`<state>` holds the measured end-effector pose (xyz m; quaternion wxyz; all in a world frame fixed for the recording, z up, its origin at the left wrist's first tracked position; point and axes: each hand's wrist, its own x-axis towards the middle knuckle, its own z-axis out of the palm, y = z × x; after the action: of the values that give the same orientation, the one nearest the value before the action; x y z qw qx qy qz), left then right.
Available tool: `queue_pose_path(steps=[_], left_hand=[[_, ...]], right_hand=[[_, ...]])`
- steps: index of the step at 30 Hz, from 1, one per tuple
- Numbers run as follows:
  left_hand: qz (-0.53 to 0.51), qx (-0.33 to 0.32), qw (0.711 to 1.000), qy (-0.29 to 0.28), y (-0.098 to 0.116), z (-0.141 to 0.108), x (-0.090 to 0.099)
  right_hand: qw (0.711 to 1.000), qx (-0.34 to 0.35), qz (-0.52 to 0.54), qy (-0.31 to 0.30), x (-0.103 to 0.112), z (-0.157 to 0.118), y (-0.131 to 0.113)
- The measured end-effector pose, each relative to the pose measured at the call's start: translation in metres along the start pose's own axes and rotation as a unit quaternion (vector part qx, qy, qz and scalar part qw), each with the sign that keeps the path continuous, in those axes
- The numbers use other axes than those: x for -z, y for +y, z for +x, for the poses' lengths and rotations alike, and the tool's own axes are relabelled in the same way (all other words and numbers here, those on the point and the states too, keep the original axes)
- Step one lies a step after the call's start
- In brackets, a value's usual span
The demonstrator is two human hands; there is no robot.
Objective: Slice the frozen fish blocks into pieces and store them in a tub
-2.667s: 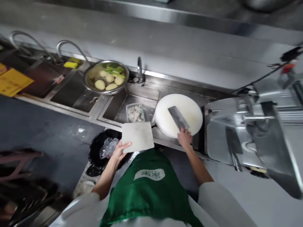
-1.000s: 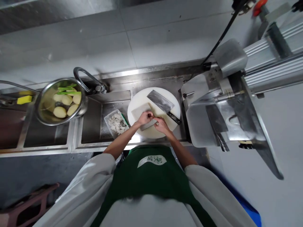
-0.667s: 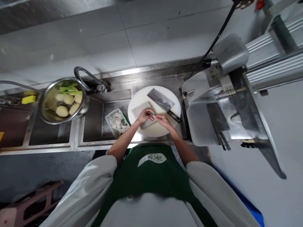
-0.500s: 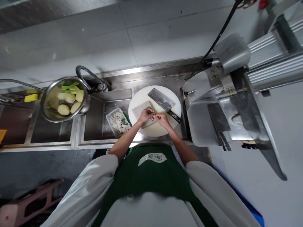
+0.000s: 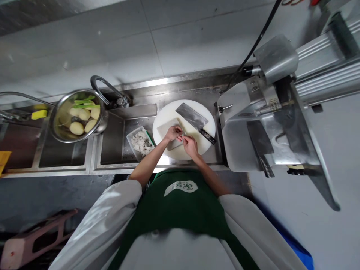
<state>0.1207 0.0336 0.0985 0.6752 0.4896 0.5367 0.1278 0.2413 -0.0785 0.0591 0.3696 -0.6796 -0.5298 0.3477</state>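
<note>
Over a round white cutting board (image 5: 184, 107), both of my hands meet with their fingertips close together. My left hand (image 5: 173, 134) is closed in a pinch above a pale rectangular slab or tray (image 5: 165, 129). My right hand (image 5: 190, 146) pinches just beside it. Something small and pale seems to be between the fingers, too small to make out. A cleaver (image 5: 192, 115) lies flat on the board behind my hands, its black handle pointing to the near right. To the left, a plastic tub (image 5: 133, 150) holds whitish-grey pieces (image 5: 141, 142) in the sink.
A steel bowl (image 5: 57, 137) with peeled potatoes and green stalks stands at the left by the faucet (image 5: 102, 84). On the right is a metal slicing machine (image 5: 239, 142) with another cleaver (image 5: 260, 138) lying on it. A pink stool (image 5: 36, 236) is at the lower left.
My right hand has turned and drawn slightly nearer to my left hand, its fingers more curled. The left hand stays almost in place. The view has shifted slightly.
</note>
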Motion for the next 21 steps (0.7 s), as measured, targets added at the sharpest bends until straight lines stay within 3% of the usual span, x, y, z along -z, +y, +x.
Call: queue_pose_path(steps=[4,6,11,16,21], left_hand=[[0.003,0.003,1.000,0.014,-0.003,0.004,-0.002],[0.003,-0.005,1.000,0.017,-0.005,0.006,-0.003],[-0.029,-0.010,0.999,0.033,-0.011,0.007,-0.003],[-0.052,-0.018,0.997,0.063,-0.018,0.007,-0.007],[-0.046,-0.011,0.996,0.073,-0.024,0.007,-0.004]], right_hand=[[0.973,-0.158,0.167,-0.028,0.002,0.032,0.011],[0.957,-0.196,0.208,-0.057,0.005,0.047,0.014],[0.964,-0.162,0.177,-0.115,0.017,0.068,0.016],[0.984,-0.087,0.099,-0.121,0.025,0.080,0.009],[0.982,-0.095,0.047,-0.158,0.021,0.095,0.005]])
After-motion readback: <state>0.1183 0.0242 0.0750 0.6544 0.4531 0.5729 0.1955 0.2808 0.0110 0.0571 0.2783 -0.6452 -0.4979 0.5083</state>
